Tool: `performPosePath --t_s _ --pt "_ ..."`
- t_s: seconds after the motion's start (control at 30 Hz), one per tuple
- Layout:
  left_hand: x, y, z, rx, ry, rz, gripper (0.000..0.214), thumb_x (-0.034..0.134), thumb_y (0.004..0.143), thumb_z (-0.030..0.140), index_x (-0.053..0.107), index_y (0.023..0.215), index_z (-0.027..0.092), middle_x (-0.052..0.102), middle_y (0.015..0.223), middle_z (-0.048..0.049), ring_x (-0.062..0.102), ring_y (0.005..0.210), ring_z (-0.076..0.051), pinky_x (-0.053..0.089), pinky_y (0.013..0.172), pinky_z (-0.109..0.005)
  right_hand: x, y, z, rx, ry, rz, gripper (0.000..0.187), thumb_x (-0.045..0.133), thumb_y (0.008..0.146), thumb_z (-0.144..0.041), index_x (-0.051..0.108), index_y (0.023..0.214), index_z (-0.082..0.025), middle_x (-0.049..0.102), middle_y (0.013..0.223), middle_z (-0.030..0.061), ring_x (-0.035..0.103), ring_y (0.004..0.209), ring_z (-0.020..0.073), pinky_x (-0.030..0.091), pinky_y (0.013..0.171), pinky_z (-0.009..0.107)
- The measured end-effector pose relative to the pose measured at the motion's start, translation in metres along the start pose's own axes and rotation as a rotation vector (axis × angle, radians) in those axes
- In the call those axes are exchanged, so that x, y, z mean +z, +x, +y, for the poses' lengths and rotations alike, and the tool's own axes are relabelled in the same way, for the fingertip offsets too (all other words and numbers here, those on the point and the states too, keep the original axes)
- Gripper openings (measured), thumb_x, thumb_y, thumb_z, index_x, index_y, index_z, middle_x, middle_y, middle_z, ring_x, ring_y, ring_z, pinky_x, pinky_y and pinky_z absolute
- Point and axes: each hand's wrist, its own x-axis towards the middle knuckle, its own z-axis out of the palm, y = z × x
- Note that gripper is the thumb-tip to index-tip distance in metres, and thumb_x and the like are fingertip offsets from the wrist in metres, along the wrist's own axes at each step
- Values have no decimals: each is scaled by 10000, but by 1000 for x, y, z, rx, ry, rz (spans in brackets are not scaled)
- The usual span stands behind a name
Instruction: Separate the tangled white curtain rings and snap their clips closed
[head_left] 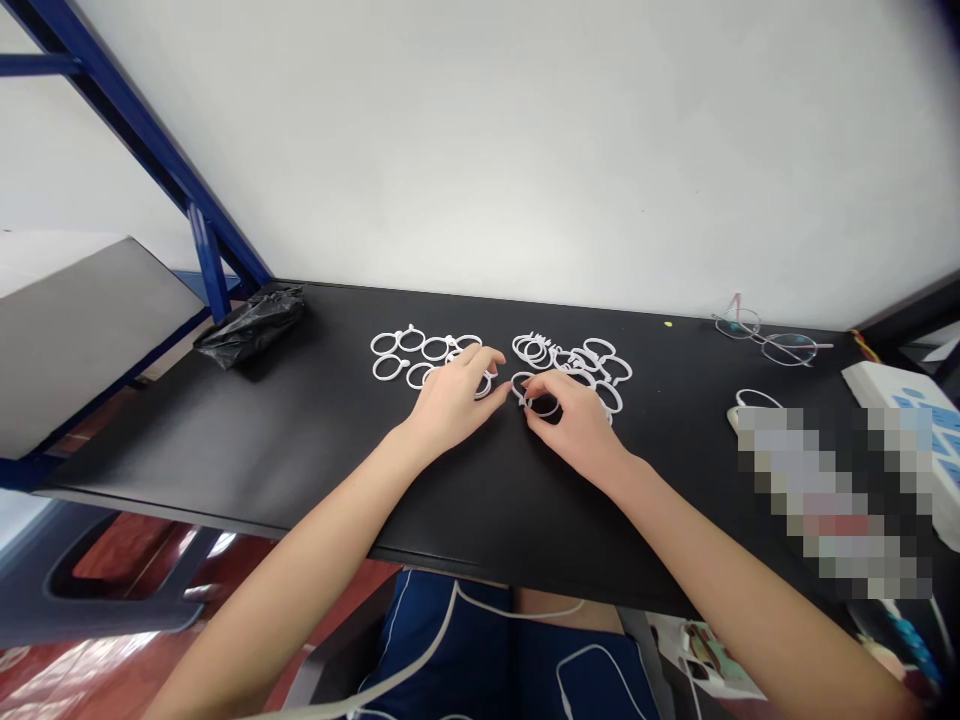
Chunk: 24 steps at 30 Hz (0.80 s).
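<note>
My right hand [574,425] pinches a white curtain ring [516,380] between thumb and index finger, low over the black table. My left hand [454,397] is just to the left of it, fingers curved and apart, with the thumb pointing at that ring. Under and behind the left hand lies a group of white rings [385,355], some partly hidden by its fingers. More white rings [617,369] lie in an overlapping heap behind and beside my right hand. Small eyelets show on the edges of several rings.
The black table [315,440] meets a white wall. A crumpled black plastic bag [251,327] lies at the far left, beside a blue metal frame [150,120]. At the right are eyeglasses [787,348], a blurred-out item [817,500] and a white box [892,395].
</note>
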Motion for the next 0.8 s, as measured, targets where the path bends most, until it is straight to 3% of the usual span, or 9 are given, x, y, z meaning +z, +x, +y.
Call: performPosePath --t_s 0.27,0.5,0.8 --pt "6 -6 4 172 -33 -172 186 542 854 161 596 1023 217 616 982 -11 584 732 -129 395 583 -244 0 0 -6 -11 65 37 144 557 771 -95 547 807 -234 655 835 18 643 782 198 526 742 356" --pt "7 -5 1 131 9 -162 185 553 852 180 590 1028 222 605 1066 -24 597 746 -138 420 597 -254 -2 0 -11 27 140 107 127 589 780 -107 585 814 -230 684 840 11 673 790 188 549 752 344" --pt "6 -3 5 61 -17 -126 190 585 878 206 576 1066 232 649 1036 -5 605 707 -129 442 611 -263 0 1 -10 -37 221 235 105 610 813 -120 604 820 -225 699 859 30 684 817 187 575 763 352"
